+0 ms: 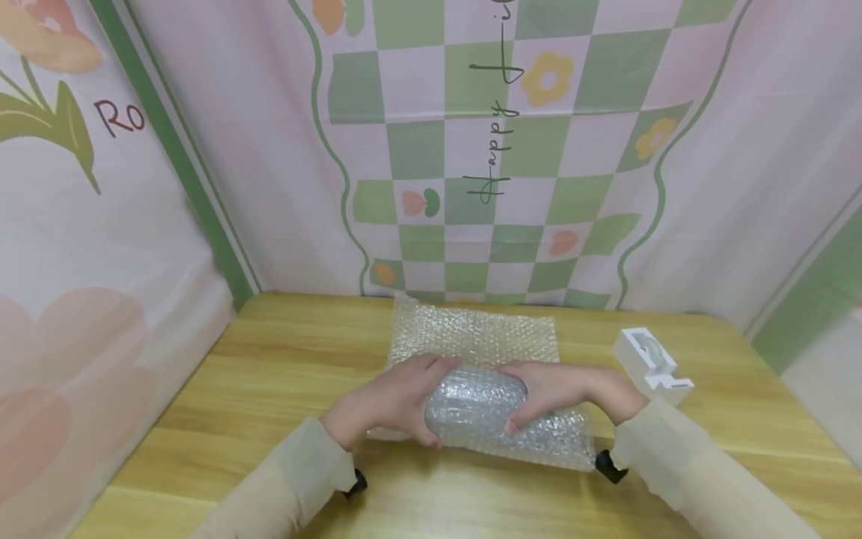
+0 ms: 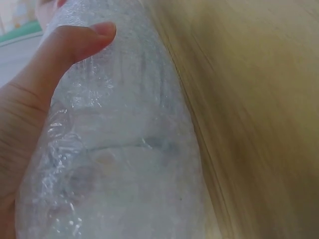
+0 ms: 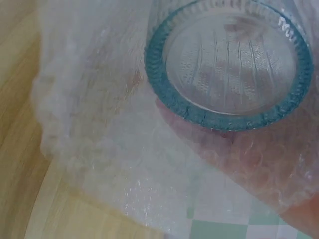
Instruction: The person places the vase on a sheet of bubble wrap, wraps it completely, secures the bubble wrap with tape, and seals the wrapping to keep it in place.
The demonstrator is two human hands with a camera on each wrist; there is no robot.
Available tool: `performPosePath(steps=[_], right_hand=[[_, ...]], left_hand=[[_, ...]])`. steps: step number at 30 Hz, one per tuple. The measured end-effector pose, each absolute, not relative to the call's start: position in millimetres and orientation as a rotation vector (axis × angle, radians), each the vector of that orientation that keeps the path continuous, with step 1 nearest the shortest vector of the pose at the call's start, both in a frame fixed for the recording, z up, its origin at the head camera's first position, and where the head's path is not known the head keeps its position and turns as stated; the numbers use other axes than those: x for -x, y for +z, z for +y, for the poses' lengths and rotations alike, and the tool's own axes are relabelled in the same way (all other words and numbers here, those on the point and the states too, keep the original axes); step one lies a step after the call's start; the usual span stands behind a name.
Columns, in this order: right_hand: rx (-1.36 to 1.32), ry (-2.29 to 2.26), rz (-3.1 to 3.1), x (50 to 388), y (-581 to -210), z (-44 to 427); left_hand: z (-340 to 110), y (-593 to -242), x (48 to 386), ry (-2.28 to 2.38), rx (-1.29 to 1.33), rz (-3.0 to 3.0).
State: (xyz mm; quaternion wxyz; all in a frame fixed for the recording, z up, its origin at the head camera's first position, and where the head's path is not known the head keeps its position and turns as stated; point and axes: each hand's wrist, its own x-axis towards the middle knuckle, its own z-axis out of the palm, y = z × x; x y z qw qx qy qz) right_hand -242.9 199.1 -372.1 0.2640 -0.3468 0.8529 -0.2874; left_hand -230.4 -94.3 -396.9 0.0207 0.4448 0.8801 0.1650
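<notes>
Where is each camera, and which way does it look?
Head: on the person's head, facing forward and down at the bubble wrap; left hand, right hand and sleeves show.
Left wrist: on that wrist, facing the wrapped bundle; left thumb shows.
Right wrist: on that wrist, facing a clear vessel end-on; part of the right hand shows.
Shared by all: bubble wrap, tabletop.

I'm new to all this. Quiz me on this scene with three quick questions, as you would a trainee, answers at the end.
1. True or false: bubble wrap goes around the glass vessel.
2. What colour is the boxy object on the table, beside the wrap? A black; B white; C red.
3. Fill in the blank: the fingers nearer that object belong to the person's ____ hand.

Key: 1 true, and the vessel's round teal end shows in the right wrist view; 2 B; 3 right.
</notes>
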Motion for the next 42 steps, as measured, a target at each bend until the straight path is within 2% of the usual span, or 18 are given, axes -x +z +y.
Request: performPosePath(steps=[9,18,26,42], right_hand=[[0.959,-0.793,2.389,233,-373,203],[1.219,-0.432,2.838,210,-368,197],[1.197,-0.228,2.923,186,-365,186],[1.211,-0.306,3.010,197,-385,190]], left_hand=[[-93,-395,232,0.517,-1.350,2.707],[-91,-395,235,0.515,-1.336,2.704],[-94,-395,237,0.582,-1.282,2.680],[-91,-389,241,0.575,-1.241,2.640]])
